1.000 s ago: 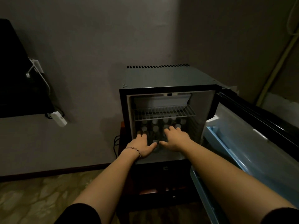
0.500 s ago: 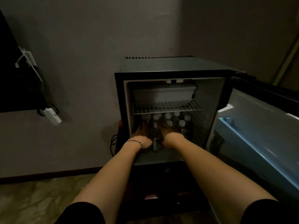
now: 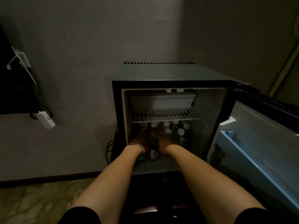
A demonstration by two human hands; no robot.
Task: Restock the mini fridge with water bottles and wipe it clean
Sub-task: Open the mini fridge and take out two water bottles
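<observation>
White-capped water bottles (image 3: pixel 167 126) crowded under wire shelf (image 3: pixel 165 114) inside mini fridge (image 3: pixel 161 75), door (image 3: pixel 262 143) swung toward 3 o'clock. Left hand (image 3: pixel 140 141) and right hand (image 3: pixel 161 139) among bottles; fingers lost in shadow, grip impossible to tell.

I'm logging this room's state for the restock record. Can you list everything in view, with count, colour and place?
mini fridge: one, black, against the wall, open
fridge door: one, pale blue inside, swung right
wire shelf: one, white, upper fridge, bare
water bottles: several, white caps, below the shelf; exact count unclear
adapter box: one, white, hanging at left
left hand: among the bottles, grip unclear
right hand: among the bottles, grip unclear
</observation>
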